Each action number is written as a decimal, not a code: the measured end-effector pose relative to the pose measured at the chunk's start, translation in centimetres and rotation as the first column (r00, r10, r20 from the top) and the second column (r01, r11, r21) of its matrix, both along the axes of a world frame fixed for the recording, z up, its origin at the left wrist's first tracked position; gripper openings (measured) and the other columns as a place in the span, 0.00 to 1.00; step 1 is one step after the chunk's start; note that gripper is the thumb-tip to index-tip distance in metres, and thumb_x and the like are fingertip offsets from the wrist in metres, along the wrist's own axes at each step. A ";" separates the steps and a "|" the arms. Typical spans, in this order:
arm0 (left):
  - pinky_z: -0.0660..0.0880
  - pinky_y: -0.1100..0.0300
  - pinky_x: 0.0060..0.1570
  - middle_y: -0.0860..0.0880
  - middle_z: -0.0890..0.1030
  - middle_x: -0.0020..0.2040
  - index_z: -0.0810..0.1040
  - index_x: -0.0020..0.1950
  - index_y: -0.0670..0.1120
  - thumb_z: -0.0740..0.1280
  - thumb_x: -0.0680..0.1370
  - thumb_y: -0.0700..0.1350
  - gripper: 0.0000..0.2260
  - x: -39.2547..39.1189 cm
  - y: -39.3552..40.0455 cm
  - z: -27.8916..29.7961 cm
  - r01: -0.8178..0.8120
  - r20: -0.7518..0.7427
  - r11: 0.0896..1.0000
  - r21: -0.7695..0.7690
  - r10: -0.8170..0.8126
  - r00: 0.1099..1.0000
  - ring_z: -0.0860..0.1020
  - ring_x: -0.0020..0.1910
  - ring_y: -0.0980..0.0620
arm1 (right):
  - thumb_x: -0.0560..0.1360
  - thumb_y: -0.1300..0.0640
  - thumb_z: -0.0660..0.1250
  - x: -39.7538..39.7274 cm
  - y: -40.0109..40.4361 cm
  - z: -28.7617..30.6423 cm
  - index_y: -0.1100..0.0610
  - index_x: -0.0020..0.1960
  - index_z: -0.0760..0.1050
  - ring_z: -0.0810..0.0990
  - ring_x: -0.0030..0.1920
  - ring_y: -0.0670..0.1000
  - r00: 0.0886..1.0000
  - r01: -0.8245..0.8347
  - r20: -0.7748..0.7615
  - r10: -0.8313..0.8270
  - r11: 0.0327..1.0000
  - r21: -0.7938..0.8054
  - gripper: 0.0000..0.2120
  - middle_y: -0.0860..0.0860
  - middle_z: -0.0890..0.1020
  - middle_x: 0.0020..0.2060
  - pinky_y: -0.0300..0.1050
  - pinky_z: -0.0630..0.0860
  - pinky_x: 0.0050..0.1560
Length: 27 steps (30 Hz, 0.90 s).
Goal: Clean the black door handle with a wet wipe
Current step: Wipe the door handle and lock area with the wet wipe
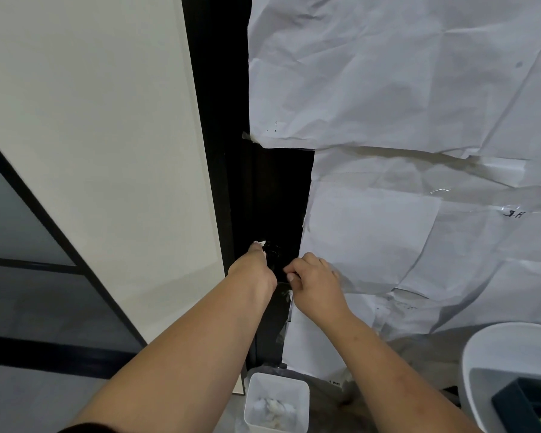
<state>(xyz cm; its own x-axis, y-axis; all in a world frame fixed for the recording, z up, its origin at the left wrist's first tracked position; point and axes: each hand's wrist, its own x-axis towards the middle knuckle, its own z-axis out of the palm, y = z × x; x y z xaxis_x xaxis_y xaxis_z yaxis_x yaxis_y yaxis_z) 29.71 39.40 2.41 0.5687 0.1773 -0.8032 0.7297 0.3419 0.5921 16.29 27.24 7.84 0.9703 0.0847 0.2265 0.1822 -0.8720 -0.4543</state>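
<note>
Left grip (253,266) clenched on wet wipe (260,244), pressed against black door handle (273,252). Right grip (314,281) curled beside the handle; contents not visible.

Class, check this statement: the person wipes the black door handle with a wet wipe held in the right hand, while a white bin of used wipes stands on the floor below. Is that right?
Not quite. The head view shows the wet wipe in the left hand, pressed at the black door handle; the right hand holds no wipe that can be seen. The rest stands: a white bin of used wipes sits on the floor below.
</note>
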 end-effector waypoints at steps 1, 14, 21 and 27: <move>0.70 0.42 0.65 0.41 0.76 0.65 0.73 0.70 0.43 0.57 0.79 0.63 0.29 0.0 0.1 0.2 0.068 -0.024 0.997 0.048 -0.067 0.997 0.75 0.64 0.40 | 0.77 0.55 0.61 0.0 0.0 0.0 0.48 0.53 0.77 0.72 0.52 0.51 1.000 0.000 -0.003 0.000 1.000 0.003 0.08 0.45 0.75 0.48 0.51 0.70 0.52; 0.73 0.50 0.56 0.41 0.78 0.50 0.75 0.60 0.39 0.58 0.84 0.52 0.17 -5.4 -0.2 7.5 0.042 0.102 0.998 -0.045 -0.037 0.994 0.77 0.53 0.45 | 0.78 0.55 0.61 0.0 0.1 -0.1 0.48 0.54 0.77 0.72 0.52 0.51 1.000 -0.004 0.000 0.004 1.000 0.007 0.08 0.46 0.75 0.48 0.51 0.70 0.51; 0.68 0.50 0.69 0.42 0.75 0.68 0.71 0.70 0.41 0.56 0.85 0.48 0.18 -6.0 0.0 6.8 -0.054 0.098 0.989 -0.137 0.068 0.993 0.72 0.68 0.43 | 0.78 0.55 0.61 0.1 0.1 -0.1 0.48 0.54 0.77 0.72 0.52 0.50 1.000 -0.006 -0.007 0.006 1.000 0.000 0.09 0.45 0.75 0.48 0.50 0.69 0.50; 0.77 0.53 0.54 0.45 0.80 0.53 0.79 0.60 0.42 0.69 0.79 0.48 0.14 -8.2 -0.1 6.0 -0.183 0.236 0.982 0.050 0.166 0.957 0.78 0.55 0.45 | 0.78 0.55 0.61 0.0 0.0 -0.1 0.47 0.54 0.77 0.72 0.52 0.50 1.000 -0.005 -0.012 0.005 1.000 0.001 0.09 0.45 0.74 0.47 0.50 0.69 0.52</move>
